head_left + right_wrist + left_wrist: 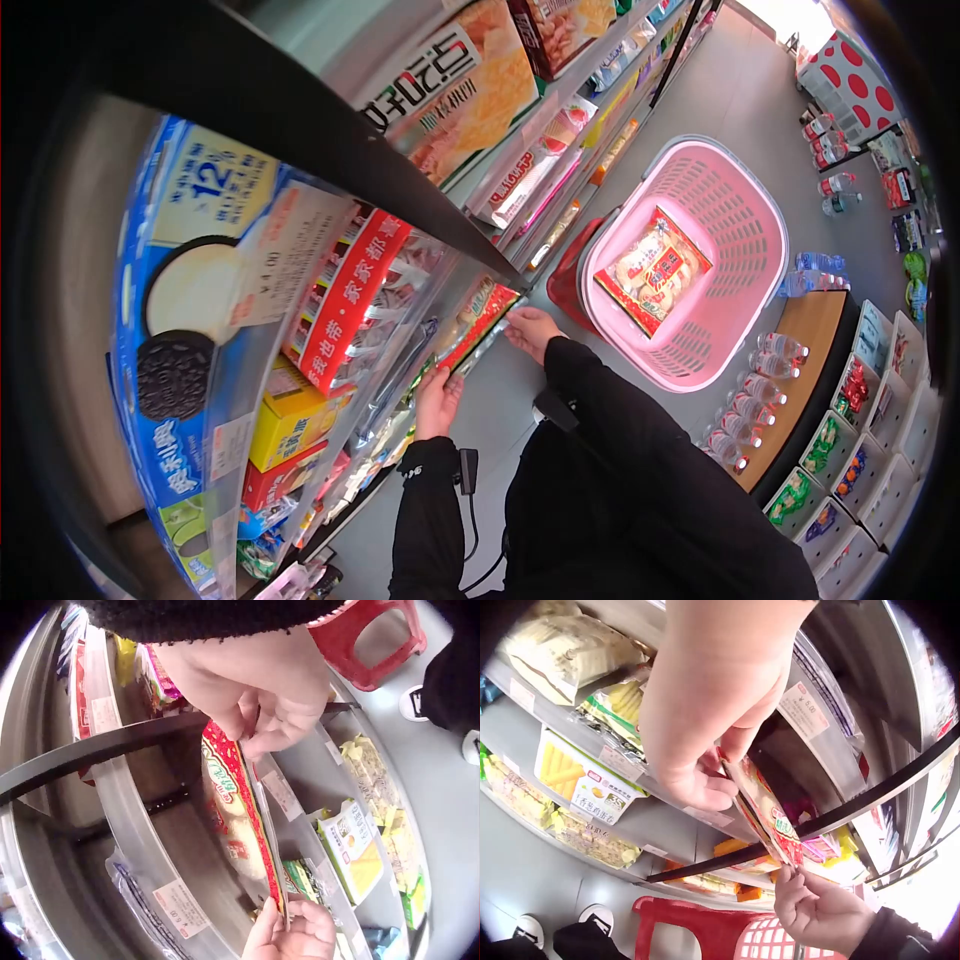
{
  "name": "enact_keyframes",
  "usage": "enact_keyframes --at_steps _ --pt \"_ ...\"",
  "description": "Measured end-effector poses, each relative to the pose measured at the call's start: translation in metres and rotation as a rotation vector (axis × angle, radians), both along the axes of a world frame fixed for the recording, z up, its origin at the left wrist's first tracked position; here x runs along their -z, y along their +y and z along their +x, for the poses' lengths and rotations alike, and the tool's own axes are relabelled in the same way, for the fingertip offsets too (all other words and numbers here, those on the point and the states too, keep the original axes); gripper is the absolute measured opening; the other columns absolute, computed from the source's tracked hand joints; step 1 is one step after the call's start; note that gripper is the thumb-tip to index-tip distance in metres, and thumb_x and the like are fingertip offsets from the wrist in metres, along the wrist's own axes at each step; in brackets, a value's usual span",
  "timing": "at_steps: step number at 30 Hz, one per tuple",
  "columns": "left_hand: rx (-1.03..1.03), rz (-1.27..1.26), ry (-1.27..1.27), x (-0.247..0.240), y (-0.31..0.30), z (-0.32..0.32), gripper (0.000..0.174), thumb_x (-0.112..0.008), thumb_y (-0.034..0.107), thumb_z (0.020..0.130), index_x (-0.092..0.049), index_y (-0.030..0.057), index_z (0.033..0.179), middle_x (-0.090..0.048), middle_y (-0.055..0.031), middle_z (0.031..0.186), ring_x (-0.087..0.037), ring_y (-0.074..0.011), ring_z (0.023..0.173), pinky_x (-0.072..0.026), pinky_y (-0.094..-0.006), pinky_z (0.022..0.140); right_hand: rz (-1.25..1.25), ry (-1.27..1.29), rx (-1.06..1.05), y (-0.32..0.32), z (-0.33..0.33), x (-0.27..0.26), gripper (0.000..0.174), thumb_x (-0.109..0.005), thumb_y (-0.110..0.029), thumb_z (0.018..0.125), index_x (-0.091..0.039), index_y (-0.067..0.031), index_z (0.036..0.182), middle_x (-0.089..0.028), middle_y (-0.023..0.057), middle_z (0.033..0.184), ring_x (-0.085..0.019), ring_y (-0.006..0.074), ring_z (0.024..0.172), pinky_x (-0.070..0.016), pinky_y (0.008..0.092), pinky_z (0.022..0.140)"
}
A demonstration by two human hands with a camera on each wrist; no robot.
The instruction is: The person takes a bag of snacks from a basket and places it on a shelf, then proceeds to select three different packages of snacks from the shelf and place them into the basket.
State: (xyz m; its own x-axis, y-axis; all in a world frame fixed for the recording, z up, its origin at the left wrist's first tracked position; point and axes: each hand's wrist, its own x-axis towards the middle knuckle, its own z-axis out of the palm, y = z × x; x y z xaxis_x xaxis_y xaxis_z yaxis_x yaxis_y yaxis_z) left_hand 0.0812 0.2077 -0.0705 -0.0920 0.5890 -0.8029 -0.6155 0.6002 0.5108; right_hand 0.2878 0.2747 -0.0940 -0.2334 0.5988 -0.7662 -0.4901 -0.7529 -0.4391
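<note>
Both hands pinch opposite ends of one snack bag, a flat packet with a red printed edge and pale round pieces showing through it. My left hand grips the near end between thumb and fingers, while my right hand has the far end. In the right wrist view the bag stretches edge-up between the hands, in front of the shelf. A similar red-edged snack bag lies in the pink basket to the right.
The basket stands on a red stool. Shelves with price tags hold packets and boxes on the left, including a yellow box. A dark shelf post runs close to the bag. Water bottles line a wooden ledge at right.
</note>
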Motion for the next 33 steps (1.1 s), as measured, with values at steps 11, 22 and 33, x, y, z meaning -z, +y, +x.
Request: enact_keyframes --at_steps 11,22,33 --pt "-0.153 0.136 -0.134 -0.003 0.003 0.010 0.038 -0.040 -0.004 0.076 -0.036 0.0092 0.112 -0.042 -0.0080 0.112 -0.039 -0.0209 0.105 -0.0309 -0.0410 0.090 0.160 0.278 0.089 0.024 -0.027 0.003 0.044 -0.047 0.004 0.073 -0.036 -0.0045 0.115 -0.046 0.0074 0.105 -0.044 0.0163 0.099 -0.0351 0.0266 0.083" --pt "0.130 0.173 -0.162 -0.049 -0.055 0.025 0.040 -0.041 0.003 0.080 -0.032 0.0038 0.120 -0.043 -0.0153 0.114 -0.047 -0.0243 0.098 -0.0382 -0.0347 0.083 0.309 -0.036 -0.155 0.003 -0.009 -0.006 0.056 -0.054 -0.005 0.072 -0.028 0.0019 0.121 -0.046 0.0098 0.100 -0.046 0.0170 0.092 -0.0393 0.0261 0.076" --pt "0.137 0.033 -0.132 -0.084 -0.151 0.013 0.028 -0.041 0.007 0.080 -0.041 0.0025 0.108 -0.052 -0.0145 0.098 -0.053 -0.0262 0.086 -0.0438 -0.0339 0.075 0.262 0.183 -0.360 -0.106 0.098 -0.121 0.027 -0.051 -0.009 0.079 -0.045 -0.0029 0.105 -0.052 0.0063 0.095 -0.052 0.0122 0.088 -0.0425 0.0224 0.076"
